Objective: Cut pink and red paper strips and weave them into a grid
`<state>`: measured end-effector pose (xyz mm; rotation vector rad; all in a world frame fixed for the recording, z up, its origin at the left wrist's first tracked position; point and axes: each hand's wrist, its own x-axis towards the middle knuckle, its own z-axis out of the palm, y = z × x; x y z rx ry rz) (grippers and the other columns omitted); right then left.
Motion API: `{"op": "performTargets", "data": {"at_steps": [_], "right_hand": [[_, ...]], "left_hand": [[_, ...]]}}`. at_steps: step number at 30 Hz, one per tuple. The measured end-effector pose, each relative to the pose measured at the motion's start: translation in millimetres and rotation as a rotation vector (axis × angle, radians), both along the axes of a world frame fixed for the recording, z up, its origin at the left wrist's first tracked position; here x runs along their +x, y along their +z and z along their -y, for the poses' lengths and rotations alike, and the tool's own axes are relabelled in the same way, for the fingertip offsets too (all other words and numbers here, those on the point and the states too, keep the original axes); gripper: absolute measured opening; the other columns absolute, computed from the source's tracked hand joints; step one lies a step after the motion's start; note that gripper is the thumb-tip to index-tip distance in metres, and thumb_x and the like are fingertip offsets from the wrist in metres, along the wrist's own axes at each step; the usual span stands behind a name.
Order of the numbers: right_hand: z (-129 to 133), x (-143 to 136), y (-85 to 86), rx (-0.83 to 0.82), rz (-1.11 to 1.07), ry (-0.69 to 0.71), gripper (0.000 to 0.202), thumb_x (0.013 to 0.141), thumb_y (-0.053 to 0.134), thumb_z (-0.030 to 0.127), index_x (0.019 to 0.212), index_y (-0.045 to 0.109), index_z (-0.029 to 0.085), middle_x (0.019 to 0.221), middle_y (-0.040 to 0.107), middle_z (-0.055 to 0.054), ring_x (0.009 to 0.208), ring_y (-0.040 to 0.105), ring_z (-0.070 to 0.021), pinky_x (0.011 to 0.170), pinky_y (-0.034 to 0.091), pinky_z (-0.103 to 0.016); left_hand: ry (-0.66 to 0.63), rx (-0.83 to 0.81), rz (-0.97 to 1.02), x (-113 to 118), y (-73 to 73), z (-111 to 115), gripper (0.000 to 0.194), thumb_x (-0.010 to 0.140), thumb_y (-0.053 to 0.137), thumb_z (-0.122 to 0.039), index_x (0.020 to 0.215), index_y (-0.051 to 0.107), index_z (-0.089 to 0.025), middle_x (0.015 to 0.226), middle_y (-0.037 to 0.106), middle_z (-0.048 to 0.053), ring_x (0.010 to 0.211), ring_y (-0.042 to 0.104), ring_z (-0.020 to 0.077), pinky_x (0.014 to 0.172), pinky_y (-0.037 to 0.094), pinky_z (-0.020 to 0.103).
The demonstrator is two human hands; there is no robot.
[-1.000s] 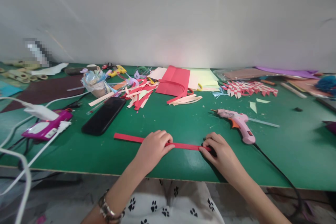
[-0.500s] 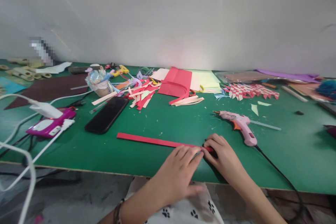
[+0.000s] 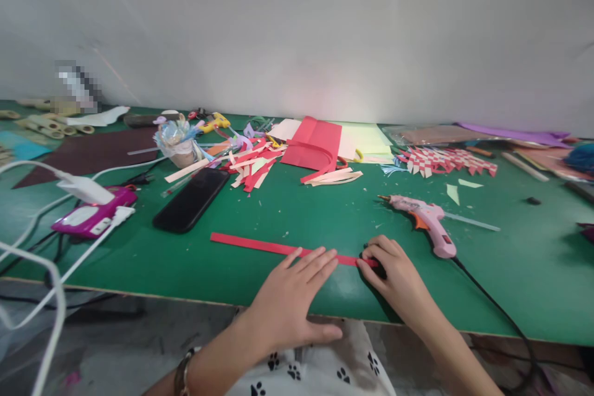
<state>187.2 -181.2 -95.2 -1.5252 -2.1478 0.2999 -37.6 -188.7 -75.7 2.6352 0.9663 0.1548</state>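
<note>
A long red paper strip (image 3: 253, 242) lies slanting across the green table in front of me. My left hand (image 3: 294, 288) rests flat over the strip's middle, fingers stretched out and thumb apart. At the strip's right end, my right hand (image 3: 390, 269) pinches it between thumb and fingers; that end is partly hidden under the hand. A pink glue gun (image 3: 429, 219) with a clear glue stick in its back lies to the right of my right hand, its nozzle pointing left.
A black phone (image 3: 192, 200) and a purple power strip (image 3: 95, 219) with white cables lie left. Behind are cut paper strips (image 3: 255, 167), red paper sheets (image 3: 310, 142), a woven red-and-white piece (image 3: 448, 162) and a cup of wrapped items (image 3: 179, 145). The glue gun's black cord (image 3: 494, 306) crosses the front edge.
My left hand has slid leftward along the red strip, away from the right hand, and its fingers have flattened. My right hand stays at the strip's right end.
</note>
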Motion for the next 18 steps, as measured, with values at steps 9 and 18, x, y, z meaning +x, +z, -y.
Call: {"op": "performTargets", "data": {"at_steps": [9,18], "right_hand": [[0.1,0.9,-0.2,-0.014,0.021,-0.009,0.017,0.083,0.046,0.027,0.071,0.053,0.018,0.081,0.053,-0.005,0.072,0.049,-0.0172,0.067,0.041,-0.031],[0.1,2.6,-1.8,-0.004,0.043,-0.003,0.019,0.084,0.045,0.028,0.069,0.053,0.019,0.08,0.052,-0.005,0.072,0.049,-0.0173,0.066,0.041,-0.031]], "left_hand": [[0.094,0.082,-0.102,-58.6,1.7,-3.5,0.086,0.075,0.033,-0.07,0.141,0.006,-0.021,0.145,0.018,0.004,0.13,0.024,0.026,0.106,0.018,0.041],[0.218,0.169,-0.219,-110.4,3.4,-3.2,0.084,0.077,0.035,-0.068,0.141,0.002,-0.025,0.145,0.018,0.002,0.13,0.025,0.0259,0.104,0.021,0.04]]}}
